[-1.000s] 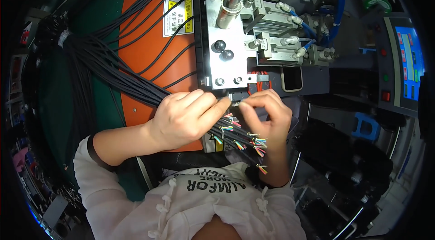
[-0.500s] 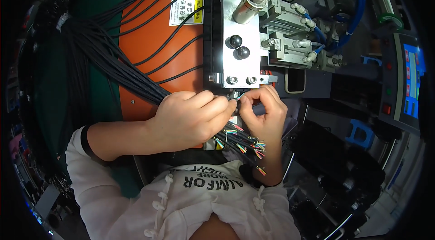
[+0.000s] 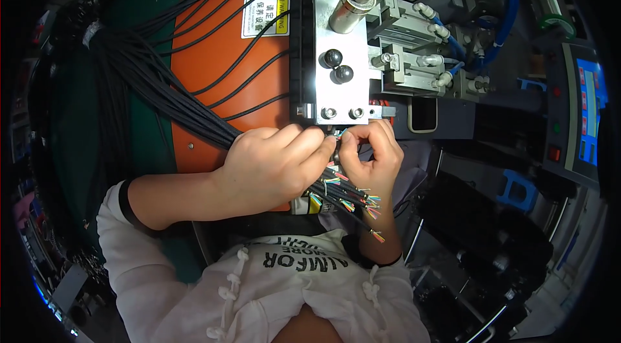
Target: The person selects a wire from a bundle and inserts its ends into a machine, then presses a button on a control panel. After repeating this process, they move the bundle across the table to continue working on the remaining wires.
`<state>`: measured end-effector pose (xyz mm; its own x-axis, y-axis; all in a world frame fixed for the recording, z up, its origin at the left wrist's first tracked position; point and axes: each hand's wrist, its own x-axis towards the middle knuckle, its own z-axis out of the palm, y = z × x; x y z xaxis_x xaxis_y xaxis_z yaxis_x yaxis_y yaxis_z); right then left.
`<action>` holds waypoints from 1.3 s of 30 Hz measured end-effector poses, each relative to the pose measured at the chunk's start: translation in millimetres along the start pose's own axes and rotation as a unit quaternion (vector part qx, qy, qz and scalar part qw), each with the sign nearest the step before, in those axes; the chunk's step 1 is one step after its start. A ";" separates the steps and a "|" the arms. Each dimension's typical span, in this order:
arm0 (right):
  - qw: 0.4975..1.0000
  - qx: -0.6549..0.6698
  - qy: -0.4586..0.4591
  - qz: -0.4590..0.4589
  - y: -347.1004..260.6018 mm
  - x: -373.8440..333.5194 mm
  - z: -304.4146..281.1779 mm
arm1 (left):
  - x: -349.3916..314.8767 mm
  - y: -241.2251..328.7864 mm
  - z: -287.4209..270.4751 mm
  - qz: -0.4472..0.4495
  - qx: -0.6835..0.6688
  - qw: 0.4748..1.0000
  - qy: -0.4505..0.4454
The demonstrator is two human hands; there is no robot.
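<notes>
Just below the metal block (image 3: 343,94) of a machine, my two hands meet at the fingertips. My left hand (image 3: 275,158) is closed, its thumb and forefinger pinching the stripped end of a black cable. Thin coloured wires (image 3: 338,135) fan out between the hands, and my right hand (image 3: 374,156) pinches them with thumb and forefinger. Below and between my wrists hangs a bundle of black cables (image 3: 339,197) with splayed, multicoloured wire ends. A thick bundle of black cables (image 3: 187,100) runs from the upper left to behind my left hand.
Several single cables lead over an orange surface (image 3: 220,71) into a dark rail (image 3: 303,39). Pneumatic cylinders (image 3: 414,71) with blue tubes stand right of the block. A phone (image 3: 422,114) lies beside them. At the far right are a control screen (image 3: 588,113) and a blue stool (image 3: 517,189).
Both hands stay at the same spot under the block, with small finger shifts around the wires. The right hand has edged slightly left. The view has shifted a little.
</notes>
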<state>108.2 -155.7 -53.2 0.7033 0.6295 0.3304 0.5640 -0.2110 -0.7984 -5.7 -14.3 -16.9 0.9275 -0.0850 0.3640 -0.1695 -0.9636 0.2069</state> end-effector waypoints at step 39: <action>0.912 0.340 0.042 0.224 17.2 -14.4 -4.1 | -7.7 3.6 -7.3 -0.033 0.061 0.998 0.007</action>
<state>109.5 -171.5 -69.6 0.8437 0.5291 -0.0905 -0.1667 0.0980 -0.9811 -15.9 -15.3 -12.3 0.9300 -0.0180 0.3670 -0.0664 -0.9906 0.1197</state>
